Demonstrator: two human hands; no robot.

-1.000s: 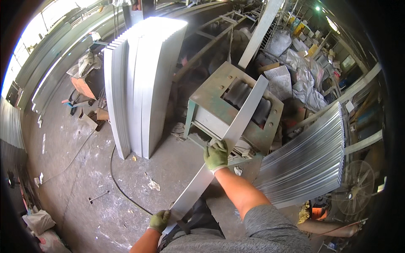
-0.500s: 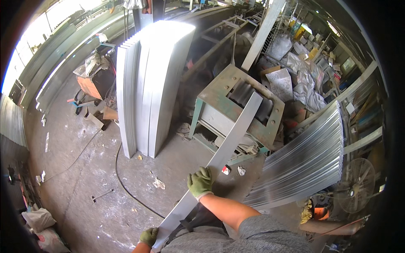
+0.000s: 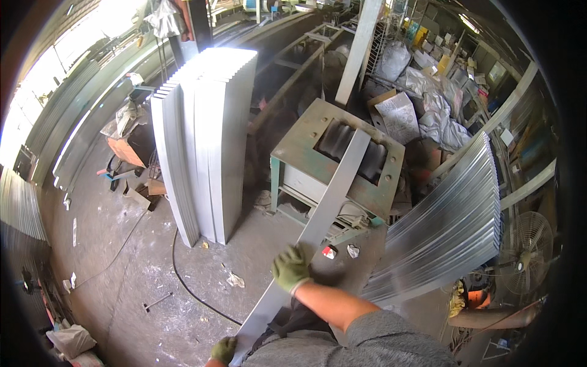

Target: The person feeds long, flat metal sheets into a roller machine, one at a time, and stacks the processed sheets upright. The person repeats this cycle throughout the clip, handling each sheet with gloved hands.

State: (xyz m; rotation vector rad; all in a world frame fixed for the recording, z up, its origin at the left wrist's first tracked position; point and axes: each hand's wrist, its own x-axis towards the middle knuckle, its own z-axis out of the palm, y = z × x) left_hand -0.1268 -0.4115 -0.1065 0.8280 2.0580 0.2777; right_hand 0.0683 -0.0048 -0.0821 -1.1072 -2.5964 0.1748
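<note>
Green-gloved L hand [image 3: 224,350] & R hand [image 3: 291,268] hold a pale metal strip [image 3: 328,205] nr a roller machine [image 3: 299,137].
R hand is closed over strip abt midway; L hand, lower & left of it, is curled round the near end. From R hand, strip slants up & right, far end above the dark rollers [image 3: 334,139]; can't tell if touching. Upright metal stack [image 3: 226,147] is up-left of R hand; ribbed metal stack [image 3: 446,223] to its right, w/ fan [image 3: 524,252] beyond. Past machine, a printed carton [image 3: 398,116]: print too small to read.
</note>
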